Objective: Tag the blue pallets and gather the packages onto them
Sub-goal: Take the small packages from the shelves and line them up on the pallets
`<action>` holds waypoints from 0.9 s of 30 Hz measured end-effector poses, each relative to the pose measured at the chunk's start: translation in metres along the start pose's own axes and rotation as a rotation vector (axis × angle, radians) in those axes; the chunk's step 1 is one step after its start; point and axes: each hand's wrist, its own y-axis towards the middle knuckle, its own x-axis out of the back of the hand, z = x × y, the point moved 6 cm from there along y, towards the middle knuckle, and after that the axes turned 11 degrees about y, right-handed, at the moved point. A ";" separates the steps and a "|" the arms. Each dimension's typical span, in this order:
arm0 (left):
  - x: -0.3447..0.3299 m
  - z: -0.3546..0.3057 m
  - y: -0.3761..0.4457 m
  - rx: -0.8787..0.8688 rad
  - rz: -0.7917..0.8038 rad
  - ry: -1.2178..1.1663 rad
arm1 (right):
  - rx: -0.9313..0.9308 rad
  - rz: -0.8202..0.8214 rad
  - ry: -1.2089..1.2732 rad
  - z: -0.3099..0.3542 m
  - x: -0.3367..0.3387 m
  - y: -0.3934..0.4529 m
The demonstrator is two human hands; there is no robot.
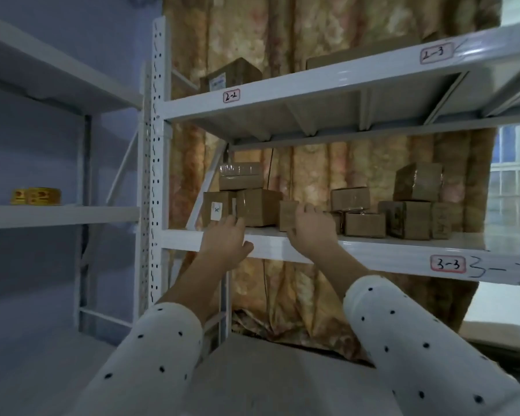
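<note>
Head cam: a person faces white metal shelving w/ approx. a dozen brown cardboard packages on the middle shelf. Right hand grasps a small box at the shelf front; left hand is released, fingers straight, reaching toward a box w/ a white sticker. No blue pallets in view, so tagging can't be judged; gathering looks early, most packages are on the shelf. Readable shelf labels: "2-2", "2-3", "3-3"; the sticker's text is too small to read.
</note>
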 end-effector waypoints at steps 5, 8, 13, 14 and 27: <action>-0.018 0.010 0.059 -0.009 -0.030 -0.026 | -0.045 -0.080 -0.032 -0.008 -0.013 0.056; -0.039 0.009 0.084 -0.035 -0.034 -0.102 | -0.050 -0.111 -0.051 -0.008 -0.025 0.079; -0.069 0.003 0.115 -0.121 -0.080 -0.211 | -0.132 -0.104 -0.096 -0.010 -0.050 0.102; -0.073 0.001 0.120 -0.148 -0.097 -0.221 | -0.151 -0.104 -0.116 -0.010 -0.055 0.106; -0.107 0.018 0.156 -0.411 -0.143 -0.505 | -0.523 -0.110 -0.226 0.008 -0.083 0.123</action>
